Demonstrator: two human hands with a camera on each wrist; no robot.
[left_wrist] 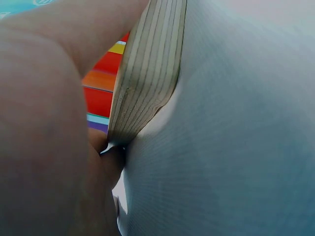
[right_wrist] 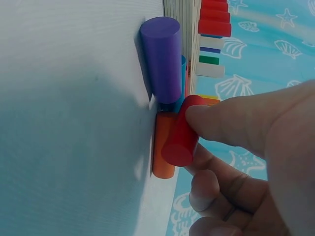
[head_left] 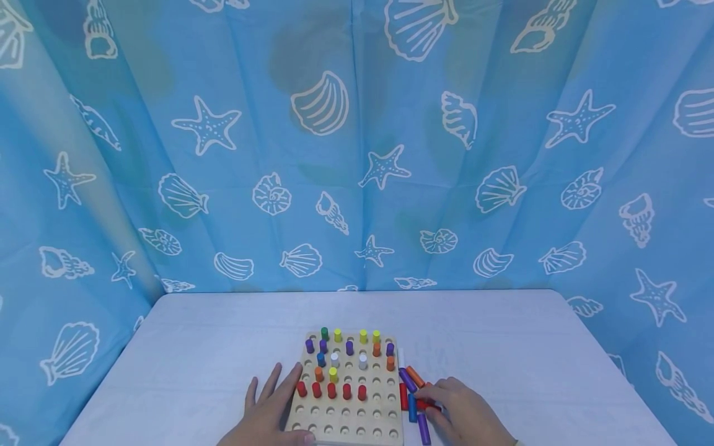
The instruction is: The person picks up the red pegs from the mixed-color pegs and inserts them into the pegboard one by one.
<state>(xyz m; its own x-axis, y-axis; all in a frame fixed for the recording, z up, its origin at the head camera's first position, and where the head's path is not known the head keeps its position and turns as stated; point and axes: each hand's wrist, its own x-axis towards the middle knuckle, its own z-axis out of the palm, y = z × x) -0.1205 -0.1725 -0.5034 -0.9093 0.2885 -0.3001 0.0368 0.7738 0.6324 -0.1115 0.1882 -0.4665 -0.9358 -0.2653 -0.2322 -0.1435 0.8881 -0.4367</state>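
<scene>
A light wooden pegboard (head_left: 337,438) lies flat on the white table, with coloured pegs upright in many of its holes. A row of red pegs (head_left: 331,391) crosses its middle. My left hand (head_left: 264,415) rests against the board's left side, fingers spread and fairly straight, thumb at the near left corner. In the left wrist view the layered board edge (left_wrist: 147,73) shows beside that hand. My right hand (head_left: 467,412) is right of the board and pinches a red peg (right_wrist: 182,132) between thumb and fingers. Purple (right_wrist: 161,59) and orange (right_wrist: 165,169) pegs lie close by.
Loose pegs lie along the board's right side, among them a blue peg (head_left: 412,409), a red one (head_left: 403,396) and a purple one (head_left: 424,428). A blue shell-patterned curtain (head_left: 357,217) hangs behind the white table (head_left: 223,334).
</scene>
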